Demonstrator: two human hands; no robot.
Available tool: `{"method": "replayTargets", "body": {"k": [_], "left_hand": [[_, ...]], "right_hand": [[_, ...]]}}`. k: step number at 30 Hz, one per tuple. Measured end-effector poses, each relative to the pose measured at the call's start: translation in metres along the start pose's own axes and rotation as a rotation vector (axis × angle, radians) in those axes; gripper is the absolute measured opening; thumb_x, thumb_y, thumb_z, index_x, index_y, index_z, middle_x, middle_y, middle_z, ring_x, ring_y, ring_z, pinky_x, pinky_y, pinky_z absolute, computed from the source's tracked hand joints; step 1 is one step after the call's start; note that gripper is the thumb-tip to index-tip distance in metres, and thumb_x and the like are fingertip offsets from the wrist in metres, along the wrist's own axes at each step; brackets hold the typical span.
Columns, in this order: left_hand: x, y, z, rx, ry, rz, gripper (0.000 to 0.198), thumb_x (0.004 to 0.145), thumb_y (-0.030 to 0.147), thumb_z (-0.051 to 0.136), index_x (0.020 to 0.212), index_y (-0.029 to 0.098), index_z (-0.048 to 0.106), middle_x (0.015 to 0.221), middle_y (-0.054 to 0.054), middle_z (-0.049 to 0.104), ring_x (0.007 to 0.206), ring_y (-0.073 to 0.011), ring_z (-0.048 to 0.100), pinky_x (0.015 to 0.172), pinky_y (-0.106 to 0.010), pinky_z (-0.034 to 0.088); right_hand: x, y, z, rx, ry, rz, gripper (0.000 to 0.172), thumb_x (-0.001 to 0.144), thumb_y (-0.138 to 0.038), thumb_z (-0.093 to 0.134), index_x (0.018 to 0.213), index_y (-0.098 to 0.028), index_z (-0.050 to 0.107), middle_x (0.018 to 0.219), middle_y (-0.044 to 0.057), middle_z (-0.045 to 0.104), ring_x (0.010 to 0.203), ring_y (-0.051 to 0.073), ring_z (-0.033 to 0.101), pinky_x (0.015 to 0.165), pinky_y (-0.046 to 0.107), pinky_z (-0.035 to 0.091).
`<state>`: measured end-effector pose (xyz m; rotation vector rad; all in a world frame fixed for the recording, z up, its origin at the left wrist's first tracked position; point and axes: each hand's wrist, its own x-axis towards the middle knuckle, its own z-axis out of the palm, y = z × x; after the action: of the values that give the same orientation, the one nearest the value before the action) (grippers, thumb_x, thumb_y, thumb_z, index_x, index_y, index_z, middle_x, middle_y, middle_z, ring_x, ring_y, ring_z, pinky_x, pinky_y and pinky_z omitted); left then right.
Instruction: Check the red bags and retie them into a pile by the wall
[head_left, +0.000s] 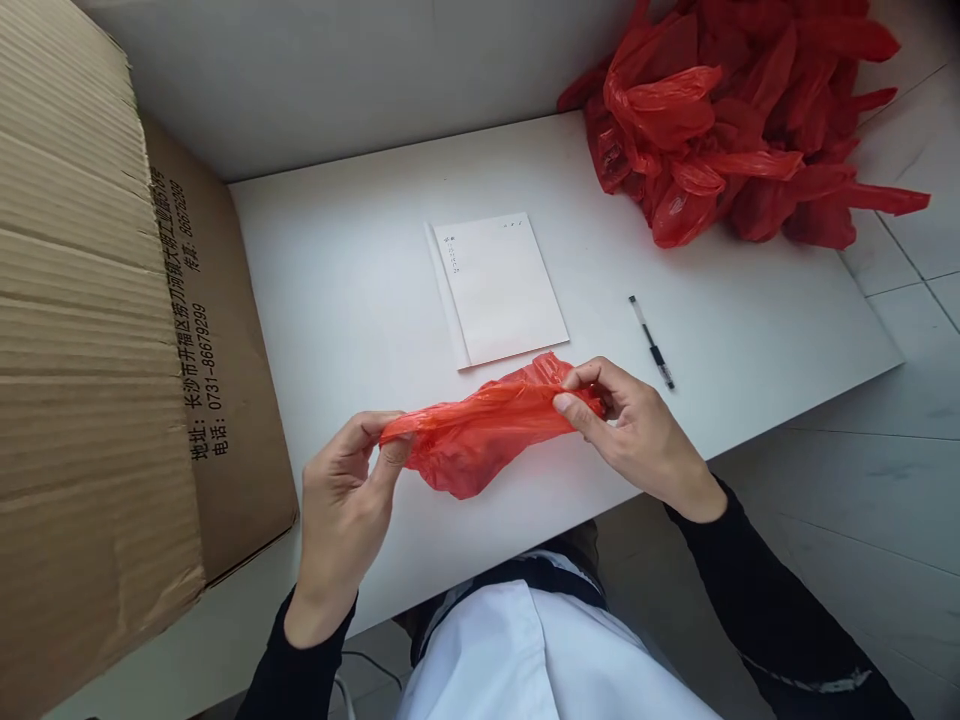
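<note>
A crumpled red plastic bag is stretched sideways between my two hands, above the near part of the white table. My left hand pinches its left end between thumb and fingers. At the other end, my right hand grips the bag with the thumb pressed against the fingers. The bag's loose lower part hangs down between them. Just beyond it lies a white notepad with small writing along its top. To the right of the pad rests a black and clear pen.
A heap of red plastic bags covers the table's far right corner and sticks out past its edge. On the left stands a large cardboard box with printed lettering. A pale wall runs behind the white table.
</note>
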<state>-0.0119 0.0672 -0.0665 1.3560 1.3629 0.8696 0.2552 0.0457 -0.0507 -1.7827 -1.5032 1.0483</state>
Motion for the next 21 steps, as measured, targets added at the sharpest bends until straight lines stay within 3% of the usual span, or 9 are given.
{"method": "replayTargets", "body": {"k": [5,7,10,13,18,21], "left_hand": [[-0.004,0.007,0.009,0.084,-0.107,0.01,0.021,0.095,0.033,0.067,0.116,0.029,0.068,0.11,-0.001,0.071,0.096,-0.0187,0.066,0.08,-0.028,0.053],[-0.004,0.012,0.011,0.083,-0.126,0.048,0.013,0.095,0.03,0.067,0.107,0.028,0.07,0.102,0.0,0.071,0.091,-0.0174,0.066,0.079,-0.028,0.052],[-0.005,0.012,0.007,0.011,-0.029,0.062,0.011,0.098,0.029,0.062,0.094,0.025,0.072,0.09,0.0,0.069,0.081,-0.0161,0.063,0.072,-0.027,0.051],[-0.006,0.008,0.001,-0.032,0.072,0.042,0.016,0.1,0.034,0.06,0.101,0.026,0.075,0.091,-0.001,0.069,0.076,-0.0165,0.061,0.065,-0.028,0.049],[-0.011,0.007,0.004,0.015,0.042,0.09,0.026,0.095,0.033,0.068,0.121,0.031,0.07,0.101,-0.002,0.068,0.084,-0.0186,0.064,0.07,-0.029,0.053],[-0.013,0.008,0.005,0.014,-0.016,0.194,0.018,0.096,0.025,0.066,0.112,0.033,0.071,0.105,-0.001,0.067,0.09,-0.019,0.065,0.072,-0.03,0.054]], "right_hand": [[0.0,-0.008,0.001,-0.004,-0.159,-0.04,0.038,0.093,-0.049,0.068,0.125,-0.031,0.059,0.107,0.0,0.071,0.094,0.02,0.067,0.079,0.03,0.053],[0.001,-0.012,0.005,-0.01,-0.167,-0.078,0.025,0.097,-0.048,0.063,0.115,-0.03,0.064,0.099,-0.001,0.071,0.089,0.019,0.066,0.078,0.031,0.052],[0.0,-0.007,0.008,0.043,-0.072,-0.05,0.016,0.101,-0.043,0.057,0.1,-0.027,0.06,0.091,-0.001,0.066,0.081,0.017,0.063,0.068,0.029,0.049],[-0.004,0.001,0.005,0.206,0.021,0.017,0.016,0.102,-0.043,0.054,0.103,-0.028,0.051,0.084,-0.002,0.062,0.071,0.016,0.061,0.061,0.027,0.049],[-0.014,0.001,0.004,0.207,0.006,0.05,0.027,0.098,-0.052,0.058,0.091,-0.026,0.055,0.076,-0.002,0.061,0.07,0.018,0.06,0.061,0.029,0.05],[-0.016,-0.001,0.004,0.088,0.047,0.082,0.041,0.099,-0.057,0.052,0.075,-0.024,0.056,0.067,0.0,0.057,0.067,0.02,0.059,0.06,0.032,0.049]]}}
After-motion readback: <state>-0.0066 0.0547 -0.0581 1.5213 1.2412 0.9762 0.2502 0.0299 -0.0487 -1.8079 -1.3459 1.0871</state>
